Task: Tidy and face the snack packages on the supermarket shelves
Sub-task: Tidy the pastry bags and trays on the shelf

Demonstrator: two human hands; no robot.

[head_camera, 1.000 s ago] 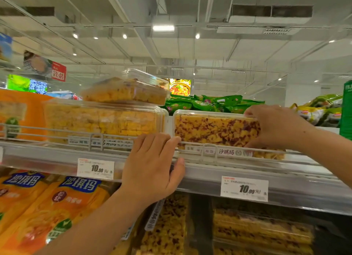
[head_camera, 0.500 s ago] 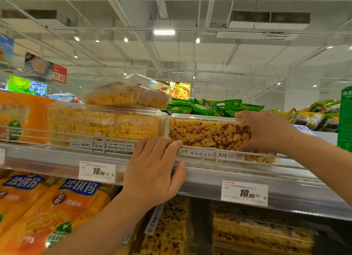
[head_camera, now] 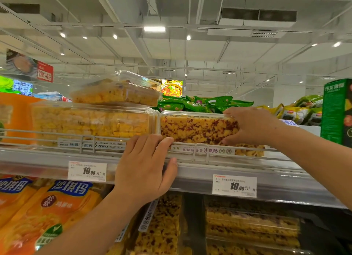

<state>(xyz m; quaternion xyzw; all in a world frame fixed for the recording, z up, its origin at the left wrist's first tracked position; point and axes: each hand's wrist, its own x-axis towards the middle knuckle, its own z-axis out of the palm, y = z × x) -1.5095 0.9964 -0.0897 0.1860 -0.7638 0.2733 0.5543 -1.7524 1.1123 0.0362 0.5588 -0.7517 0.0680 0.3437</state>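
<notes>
Head view, looking up at a store shelf [head_camera: 190, 175] w/ a wire rail [head_camera: 57, 135] along its front edge. Right hand [head_camera: 253, 126], at about 3 o'clock in the frame, grips the right end of a clear snack box [head_camera: 196, 128] (yellow cake flecked w/ red bits): fingers curled over its top edge, thumb under the lower front corner. That box sits on the top shelf just behind the rail, its left end touching or nearly touching a bigger clear box of plain yellow cake [head_camera: 91, 121] at 9 o'clock from it. A smaller lidded tub [head_camera: 116, 92] rests tilted on top of the plain box.

Left hand [head_camera: 144, 171], near frame center, lies on the shelf front w/ fingers straight and close together, tips over the rail, thumb spread along the shelf lip at 3 o'clock of the palm. It holds nothing.

Two price tags reading 10.90 hang on the shelf lip, one [head_camera: 87, 171] at 9 o'clock of the left hand, one [head_camera: 234, 185] at 3 o'clock. Below, at 7 o'clock, orange bags [head_camera: 55, 207]; at 5 o'clock, more clear boxes [head_camera: 251, 224]. Green packets [head_camera: 200, 103] are piled behind the red-flecked box, at 12 o'clock from it.
</notes>
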